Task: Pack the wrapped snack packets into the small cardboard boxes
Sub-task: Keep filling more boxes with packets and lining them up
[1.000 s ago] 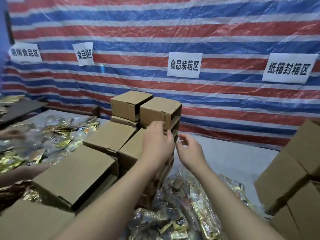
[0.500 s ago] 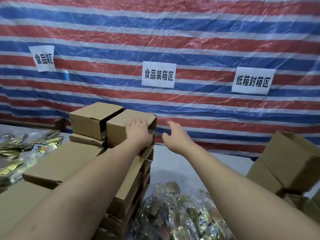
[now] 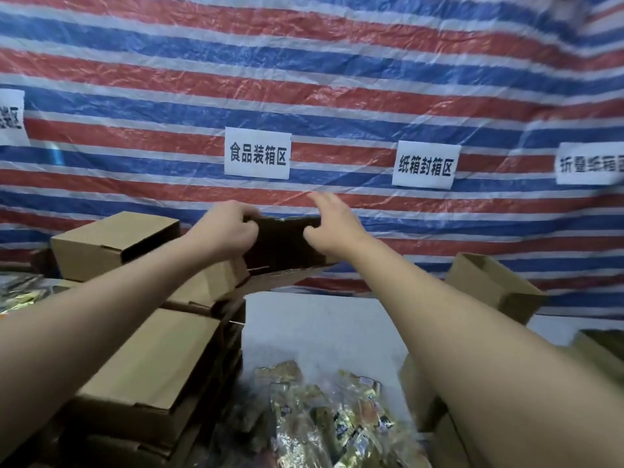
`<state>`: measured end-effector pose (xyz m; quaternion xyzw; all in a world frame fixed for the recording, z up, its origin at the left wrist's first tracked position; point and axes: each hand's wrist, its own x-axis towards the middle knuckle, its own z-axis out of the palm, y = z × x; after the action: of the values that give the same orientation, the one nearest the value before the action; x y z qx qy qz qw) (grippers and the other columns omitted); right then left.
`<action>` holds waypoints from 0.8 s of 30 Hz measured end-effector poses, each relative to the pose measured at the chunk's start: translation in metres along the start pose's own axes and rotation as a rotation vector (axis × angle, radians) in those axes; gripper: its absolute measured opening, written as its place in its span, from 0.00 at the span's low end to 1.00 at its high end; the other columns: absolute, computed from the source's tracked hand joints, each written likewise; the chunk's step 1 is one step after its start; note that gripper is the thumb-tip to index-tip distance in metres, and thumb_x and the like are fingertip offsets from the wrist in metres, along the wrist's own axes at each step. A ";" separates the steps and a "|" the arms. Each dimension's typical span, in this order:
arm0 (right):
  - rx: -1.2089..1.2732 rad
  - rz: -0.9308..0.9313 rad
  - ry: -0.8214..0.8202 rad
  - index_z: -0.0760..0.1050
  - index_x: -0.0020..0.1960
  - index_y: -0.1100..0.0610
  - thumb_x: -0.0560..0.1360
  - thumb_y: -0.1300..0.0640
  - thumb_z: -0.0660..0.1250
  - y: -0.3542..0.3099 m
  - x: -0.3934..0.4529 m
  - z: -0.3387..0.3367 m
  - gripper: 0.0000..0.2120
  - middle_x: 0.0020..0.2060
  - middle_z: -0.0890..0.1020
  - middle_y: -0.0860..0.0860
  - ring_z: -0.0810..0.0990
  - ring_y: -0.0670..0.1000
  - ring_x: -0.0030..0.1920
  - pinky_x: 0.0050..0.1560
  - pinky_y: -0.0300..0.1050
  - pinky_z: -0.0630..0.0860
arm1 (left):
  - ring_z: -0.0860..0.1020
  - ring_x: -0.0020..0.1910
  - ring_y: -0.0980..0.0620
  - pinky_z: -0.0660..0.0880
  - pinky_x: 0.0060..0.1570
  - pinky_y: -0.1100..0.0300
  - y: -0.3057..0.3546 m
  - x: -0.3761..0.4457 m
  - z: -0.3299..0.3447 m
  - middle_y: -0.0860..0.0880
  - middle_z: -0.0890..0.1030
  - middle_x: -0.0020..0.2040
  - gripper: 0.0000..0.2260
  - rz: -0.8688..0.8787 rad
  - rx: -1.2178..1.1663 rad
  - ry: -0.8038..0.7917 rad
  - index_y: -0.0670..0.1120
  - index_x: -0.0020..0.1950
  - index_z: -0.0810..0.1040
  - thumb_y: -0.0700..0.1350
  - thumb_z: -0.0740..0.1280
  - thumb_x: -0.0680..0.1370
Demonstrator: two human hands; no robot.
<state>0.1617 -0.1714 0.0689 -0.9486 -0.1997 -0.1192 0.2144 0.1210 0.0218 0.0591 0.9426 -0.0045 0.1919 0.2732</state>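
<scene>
The small brown box (image 3: pixel 283 244) held up between the two hands is matt corrugated cardboard, its torn-looking top edge showing the fluting and its inside dull and dark. The stacked brown boxes (image 3: pixel 148 359) on the left and the tilted brown boxes (image 3: pixel 489 285) on the right are the same plain, unprinted, matt cardboard. The heaped snack packets (image 3: pixel 324 413) are glossy film, clear in places and gold foil in others, crinkled and catching light. The red, white and blue striped sheet (image 3: pixel 337 79) behind is woven plastic tarpaulin with a creased, faintly shiny face. The white rectangular signs (image 3: pixel 257 153) on it are matt paper. The pale grey tabletop (image 3: pixel 320 329) looks smooth and dull.
</scene>
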 end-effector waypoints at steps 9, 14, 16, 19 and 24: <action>-0.255 -0.010 -0.052 0.70 0.39 0.50 0.76 0.56 0.62 0.083 -0.111 -0.083 0.06 0.38 0.77 0.48 0.76 0.51 0.40 0.32 0.43 0.67 | 0.80 0.41 0.64 0.75 0.41 0.68 0.099 -0.061 0.027 0.62 0.83 0.39 0.14 0.124 -0.337 -0.192 0.60 0.42 0.83 0.41 0.66 0.78; -0.310 0.088 -0.116 0.67 0.37 0.52 0.73 0.53 0.62 0.140 -0.241 -0.011 0.07 0.34 0.73 0.47 0.73 0.54 0.38 0.30 0.44 0.62 | 0.79 0.41 0.68 0.68 0.40 0.79 0.092 -0.162 0.132 0.59 0.85 0.44 0.06 0.107 -0.300 -0.447 0.54 0.52 0.86 0.44 0.71 0.78; -0.271 0.193 -0.230 0.71 0.44 0.53 0.73 0.53 0.61 0.155 -0.305 0.041 0.04 0.39 0.77 0.51 0.78 0.57 0.43 0.35 0.45 0.68 | 0.80 0.46 0.62 0.71 0.47 0.73 0.075 -0.221 0.176 0.56 0.85 0.47 0.07 0.031 -0.286 -0.601 0.50 0.54 0.86 0.43 0.71 0.78; -0.186 0.316 -0.358 0.71 0.44 0.52 0.74 0.51 0.60 0.167 -0.388 0.105 0.05 0.42 0.79 0.50 0.80 0.56 0.46 0.38 0.46 0.70 | 0.81 0.48 0.58 0.73 0.48 0.66 0.046 -0.296 0.222 0.56 0.85 0.46 0.06 -0.073 -0.276 -0.740 0.50 0.54 0.86 0.45 0.71 0.78; -0.145 0.369 -0.461 0.65 0.42 0.49 0.73 0.50 0.58 0.176 -0.464 0.158 0.03 0.44 0.78 0.49 0.79 0.54 0.48 0.38 0.47 0.66 | 0.78 0.46 0.66 0.73 0.51 0.72 0.022 -0.383 0.267 0.61 0.82 0.47 0.07 -0.210 -0.321 -0.801 0.53 0.54 0.86 0.45 0.72 0.78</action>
<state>-0.1542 -0.3974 -0.2780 -0.9838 -0.0583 0.1263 0.1134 -0.1406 -0.1714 -0.2767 0.8835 -0.0442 -0.2206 0.4109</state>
